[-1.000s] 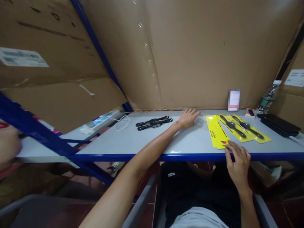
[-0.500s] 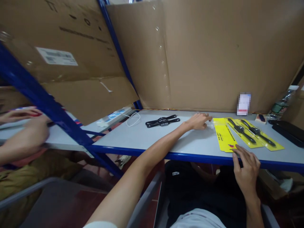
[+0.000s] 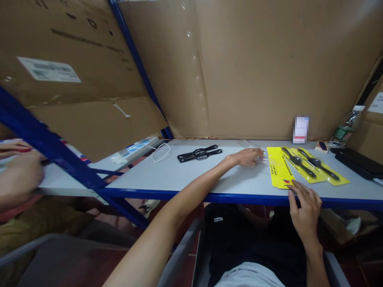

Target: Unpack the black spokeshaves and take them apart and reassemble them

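A yellow backing card (image 3: 279, 171) lies on the table, bare of any tool. At its left edge my left hand (image 3: 249, 157) has its fingers curled onto a clear plastic cover (image 3: 264, 158); the fingertips are partly hidden. My right hand (image 3: 305, 205) is open, its fingers stretched out and their tips at the card's near edge. To the right lie two more yellow cards, each bearing a black spokeshave (image 3: 299, 161), the second spokeshave (image 3: 317, 163) farther right. Several loose black spokeshaves (image 3: 199, 153) are piled on the table left of my left hand.
A pixelated phone-like object (image 3: 300, 129) stands against the cardboard wall (image 3: 248, 71). Right of it are a small box (image 3: 322, 146), a water bottle (image 3: 344, 129) and a black case (image 3: 357, 161). A white cable (image 3: 161, 153) and power strip (image 3: 134, 150) lie left, beyond which a co-worker's hand (image 3: 22, 175) is blurred.
The view has shifted slightly, moving everything a little leftward. My left hand's fingers have curled down more over the clear plastic. My right hand stays at the card's near edge.
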Available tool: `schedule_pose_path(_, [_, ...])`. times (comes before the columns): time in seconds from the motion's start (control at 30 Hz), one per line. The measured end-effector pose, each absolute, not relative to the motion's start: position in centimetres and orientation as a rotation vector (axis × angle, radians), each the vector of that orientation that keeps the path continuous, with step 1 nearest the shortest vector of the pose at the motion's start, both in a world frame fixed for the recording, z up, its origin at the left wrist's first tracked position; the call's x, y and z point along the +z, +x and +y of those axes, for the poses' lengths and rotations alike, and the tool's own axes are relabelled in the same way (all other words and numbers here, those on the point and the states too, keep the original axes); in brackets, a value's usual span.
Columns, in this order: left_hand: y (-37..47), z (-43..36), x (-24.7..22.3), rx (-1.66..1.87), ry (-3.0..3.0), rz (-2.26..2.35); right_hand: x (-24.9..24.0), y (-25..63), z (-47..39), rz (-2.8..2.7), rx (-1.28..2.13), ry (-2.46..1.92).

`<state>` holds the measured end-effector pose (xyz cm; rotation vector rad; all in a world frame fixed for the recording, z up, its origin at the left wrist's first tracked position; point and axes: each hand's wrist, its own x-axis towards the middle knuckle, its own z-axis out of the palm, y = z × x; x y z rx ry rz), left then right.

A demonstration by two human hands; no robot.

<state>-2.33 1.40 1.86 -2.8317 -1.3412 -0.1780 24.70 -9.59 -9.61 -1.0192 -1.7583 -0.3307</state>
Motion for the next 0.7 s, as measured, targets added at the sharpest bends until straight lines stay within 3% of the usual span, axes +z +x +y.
schedule_pose_path(0.7, [1.2, 1.7, 1.3, -0.048, -2.541, -1.82, -9.7, 24.9, -9.2, -1.757, -0.403, -0.995])
